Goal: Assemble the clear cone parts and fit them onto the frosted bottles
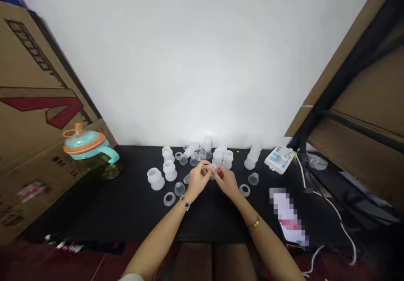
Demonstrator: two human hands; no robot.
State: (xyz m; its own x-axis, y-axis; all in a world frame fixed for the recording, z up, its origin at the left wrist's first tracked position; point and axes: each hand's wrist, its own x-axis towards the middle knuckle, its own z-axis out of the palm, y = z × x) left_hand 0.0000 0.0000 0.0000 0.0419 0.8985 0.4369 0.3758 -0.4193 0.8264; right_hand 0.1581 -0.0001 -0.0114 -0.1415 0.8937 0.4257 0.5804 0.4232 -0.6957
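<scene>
My left hand (198, 180) and my right hand (226, 180) meet at the middle of a black table (126, 205). Together they pinch a small clear plastic part (212, 169) between the fingertips. Around them lie several translucent white plastic pieces: squat cylinders (155, 178) to the left, a clear ring (169, 199) near my left wrist, another ring (244, 190) by my right hand, and a small clear cup (253, 178). A cluster of similar pieces (217, 154) stands just behind the hands.
A teal and orange lidded jug (90, 148) stands at the table's left. Cardboard boxes (31, 116) rise on the left. A white power strip (279, 159) with a cable sits at right, beside a shelf frame (347, 116). A white wall is behind.
</scene>
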